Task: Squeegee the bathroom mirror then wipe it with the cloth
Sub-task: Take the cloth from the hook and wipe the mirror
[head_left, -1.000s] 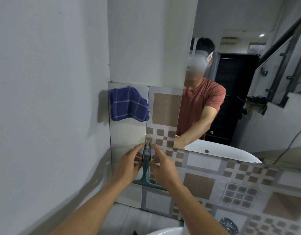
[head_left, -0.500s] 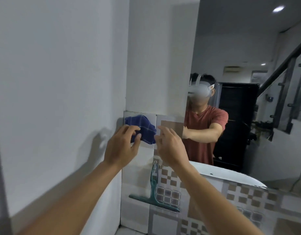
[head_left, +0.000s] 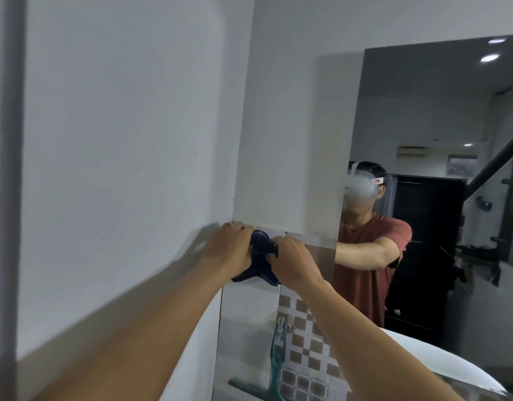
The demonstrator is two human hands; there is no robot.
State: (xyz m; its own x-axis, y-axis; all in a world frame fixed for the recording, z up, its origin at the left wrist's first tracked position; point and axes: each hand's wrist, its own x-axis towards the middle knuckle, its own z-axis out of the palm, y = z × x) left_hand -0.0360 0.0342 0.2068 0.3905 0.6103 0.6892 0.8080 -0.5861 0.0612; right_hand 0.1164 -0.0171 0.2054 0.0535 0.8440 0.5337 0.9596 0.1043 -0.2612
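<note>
A dark blue checked cloth [head_left: 261,257] hangs bunched at the top edge of the tiled wall, left of the mirror [head_left: 440,117]. My left hand [head_left: 227,248] grips the cloth from the left and my right hand [head_left: 291,260] grips it from the right. Most of the cloth is hidden between the two hands. A teal squeegee [head_left: 277,357] hangs on the tiles below, handle up and blade at the bottom, with no hand on it.
A plain white wall [head_left: 119,169] fills the left side and meets the tiled wall [head_left: 304,342] in a corner. The mirror shows a person in a red shirt, a dark doorway and a stair rail. A white basin rim [head_left: 440,360] curves at the lower right.
Both hands left the squeegee, which now hangs on the tiles, rose to the blue cloth and closed round it. The view tilted upward and moved closer.
</note>
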